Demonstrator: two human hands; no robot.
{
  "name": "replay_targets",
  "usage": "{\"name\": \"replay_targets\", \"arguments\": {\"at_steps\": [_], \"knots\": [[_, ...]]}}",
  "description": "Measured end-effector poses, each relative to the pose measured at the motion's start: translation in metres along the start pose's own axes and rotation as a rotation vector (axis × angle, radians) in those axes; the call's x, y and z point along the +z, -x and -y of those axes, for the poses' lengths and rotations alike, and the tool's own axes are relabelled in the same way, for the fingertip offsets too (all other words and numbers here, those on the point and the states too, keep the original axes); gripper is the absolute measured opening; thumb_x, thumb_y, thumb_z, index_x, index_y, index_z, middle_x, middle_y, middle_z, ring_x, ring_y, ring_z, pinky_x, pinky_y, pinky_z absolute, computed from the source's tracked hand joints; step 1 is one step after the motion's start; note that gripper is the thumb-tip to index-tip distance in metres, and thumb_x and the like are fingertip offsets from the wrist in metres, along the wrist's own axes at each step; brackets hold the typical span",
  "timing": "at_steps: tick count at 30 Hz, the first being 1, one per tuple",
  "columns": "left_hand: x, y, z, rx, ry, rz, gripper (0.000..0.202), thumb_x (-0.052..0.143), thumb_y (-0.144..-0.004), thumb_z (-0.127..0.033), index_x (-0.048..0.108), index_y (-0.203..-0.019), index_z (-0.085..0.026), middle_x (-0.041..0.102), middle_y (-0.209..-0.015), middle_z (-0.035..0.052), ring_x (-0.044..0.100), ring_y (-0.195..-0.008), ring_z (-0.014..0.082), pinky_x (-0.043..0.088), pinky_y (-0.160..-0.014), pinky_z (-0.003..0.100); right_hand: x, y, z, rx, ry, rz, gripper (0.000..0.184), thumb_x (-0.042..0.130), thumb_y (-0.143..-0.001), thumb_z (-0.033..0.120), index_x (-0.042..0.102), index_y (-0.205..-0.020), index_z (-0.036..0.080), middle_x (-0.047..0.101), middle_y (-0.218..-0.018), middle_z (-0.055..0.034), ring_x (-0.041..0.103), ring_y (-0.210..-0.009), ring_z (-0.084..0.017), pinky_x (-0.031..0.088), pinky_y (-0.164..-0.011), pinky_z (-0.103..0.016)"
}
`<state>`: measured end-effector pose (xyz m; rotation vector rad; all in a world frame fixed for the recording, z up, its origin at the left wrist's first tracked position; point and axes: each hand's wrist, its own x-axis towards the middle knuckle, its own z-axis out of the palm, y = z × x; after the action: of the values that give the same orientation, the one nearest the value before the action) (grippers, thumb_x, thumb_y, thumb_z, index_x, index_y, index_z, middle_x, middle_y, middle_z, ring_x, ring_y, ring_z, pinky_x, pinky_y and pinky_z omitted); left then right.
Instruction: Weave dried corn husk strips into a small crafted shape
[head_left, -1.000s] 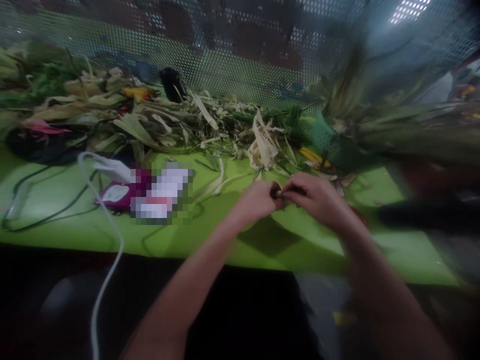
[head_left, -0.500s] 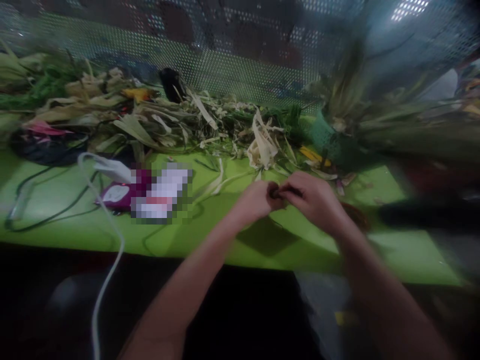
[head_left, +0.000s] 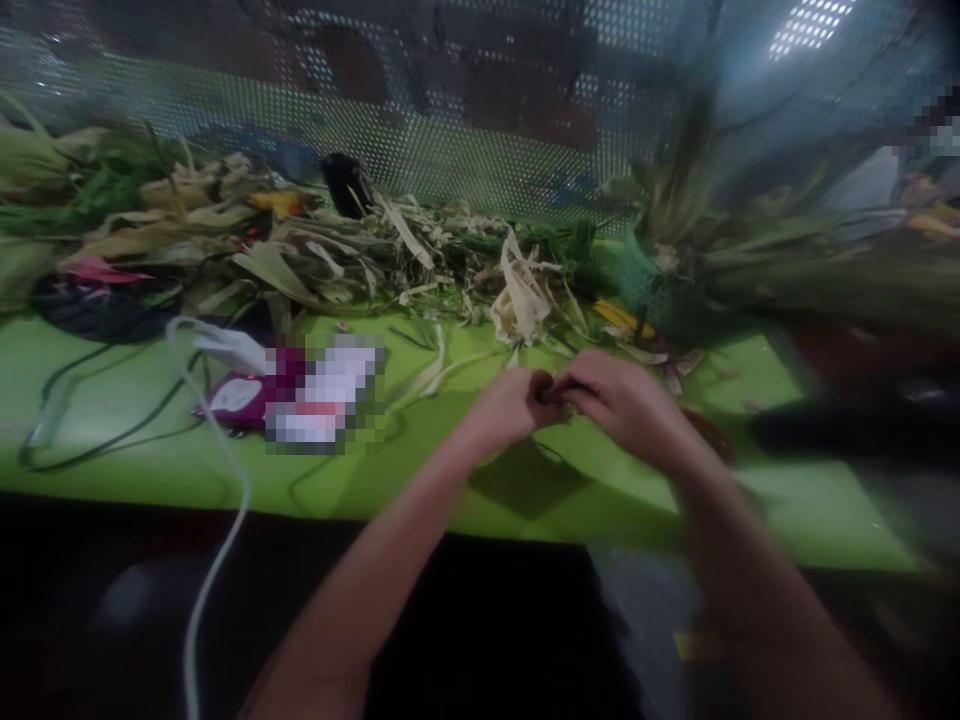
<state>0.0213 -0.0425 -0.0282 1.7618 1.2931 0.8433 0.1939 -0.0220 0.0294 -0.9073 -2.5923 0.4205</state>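
Note:
My left hand (head_left: 516, 408) and my right hand (head_left: 621, 408) meet above the front part of the green tabletop (head_left: 420, 480). Fingers of both are curled closed, with the tips pinched together at one spot. What they hold is hidden and too small to name; a faint thin wisp shows just under the fingertips. Right beyond the hands lies a pale dried husk shaped like a flower (head_left: 521, 305). Whether it connects to what the fingers pinch, I cannot tell. Thin pale husk strips (head_left: 439, 365) lie left of the hands.
A heap of dried husks (head_left: 285, 265) runs along the back against a perforated panel (head_left: 480, 130). To the left are a purple power strip (head_left: 244, 398), a blurred-out phone-like item (head_left: 326, 395) and a white cable (head_left: 225, 560). A green basket (head_left: 652, 285) of stalks stands right.
The hands stay together at nearly the same place, with the fingertips shifted slightly. The whole view has tilted a little.

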Motion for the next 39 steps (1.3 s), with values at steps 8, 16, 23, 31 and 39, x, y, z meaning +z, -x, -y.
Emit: {"name": "replay_targets", "arguments": {"at_steps": [8,16,23,31,39], "knots": [[0.000,0.000,0.003,-0.027,0.041,0.006,0.016,0.058,-0.069,-0.031,0.056,-0.067,-0.015,0.048,-0.059,-0.0026,0.039,-0.055,0.0092,0.023,-0.051,0.026,-0.001,0.000,-0.008,-0.010,-0.042,0.019,0.012,0.054,-0.089,0.011,0.064,-0.087,0.018,0.062,-0.085,-0.0031,0.058,-0.081,-0.016,0.041,-0.072,-0.027],[0.000,-0.001,0.003,-0.044,0.014,0.013,0.017,0.059,-0.069,-0.032,0.058,-0.071,-0.015,0.049,-0.060,-0.0025,0.039,-0.056,0.0094,0.023,-0.051,0.025,0.008,-0.003,-0.009,-0.022,-0.059,-0.052,0.010,0.056,-0.089,0.011,0.064,-0.087,0.017,0.062,-0.083,-0.0032,0.057,-0.080,-0.016,0.040,-0.070,-0.026],[-0.001,-0.003,0.002,-0.029,-0.002,0.032,0.016,0.057,-0.070,-0.031,0.053,-0.065,-0.016,0.044,-0.058,-0.0032,0.037,-0.055,0.0086,0.023,-0.052,0.026,-0.001,-0.001,-0.010,-0.024,-0.019,0.049,0.013,0.053,-0.091,0.013,0.064,-0.088,0.018,0.062,-0.085,-0.0032,0.057,-0.081,-0.016,0.040,-0.072,-0.026],[0.002,-0.001,0.001,-0.028,0.016,0.026,0.015,0.057,-0.070,-0.030,0.054,-0.066,-0.016,0.043,-0.058,-0.0035,0.037,-0.056,0.0088,0.023,-0.053,0.025,0.004,-0.004,-0.004,0.005,0.020,0.012,0.013,0.052,-0.090,0.010,0.063,-0.087,0.017,0.061,-0.085,-0.0044,0.056,-0.079,-0.016,0.039,-0.070,-0.027],[0.001,-0.002,0.002,-0.040,0.258,0.030,0.013,0.057,-0.069,-0.027,0.058,-0.072,-0.014,0.048,-0.063,-0.0028,0.038,-0.058,0.0083,0.029,-0.054,0.023,0.000,-0.005,-0.006,-0.036,-0.108,-0.048,0.013,0.056,-0.087,0.012,0.066,-0.091,0.020,0.066,-0.089,-0.0037,0.060,-0.083,-0.017,0.044,-0.075,-0.027]]}}
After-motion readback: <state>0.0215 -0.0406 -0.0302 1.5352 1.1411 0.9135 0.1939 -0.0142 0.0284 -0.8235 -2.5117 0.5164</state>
